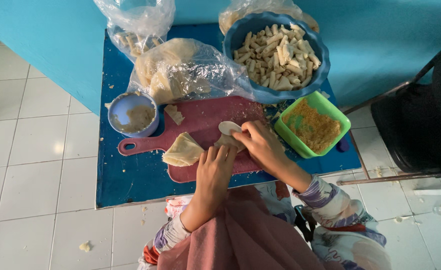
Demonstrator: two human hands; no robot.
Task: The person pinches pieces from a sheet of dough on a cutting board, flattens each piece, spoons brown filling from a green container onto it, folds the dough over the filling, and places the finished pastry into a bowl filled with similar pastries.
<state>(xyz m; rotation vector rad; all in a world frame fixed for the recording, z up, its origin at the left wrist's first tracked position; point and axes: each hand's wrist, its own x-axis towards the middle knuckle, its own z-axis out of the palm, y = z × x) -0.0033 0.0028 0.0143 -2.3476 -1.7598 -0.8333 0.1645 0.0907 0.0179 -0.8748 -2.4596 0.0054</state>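
— Hands?
— Left hand (215, 167) and right hand (260, 145) both press, fingers bent, on a pale wrapper (229, 141) atop the red cutting board (200, 120).
— Surroundings?
— Folded wrappers (182, 150) just left; green crumb dish (313, 125) to the right; blue bowl of rolls (276, 50) behind.

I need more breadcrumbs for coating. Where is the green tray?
In the head view the green tray sits right of the red cutting board, just below the blue bowl of rolls, beside the right hand.
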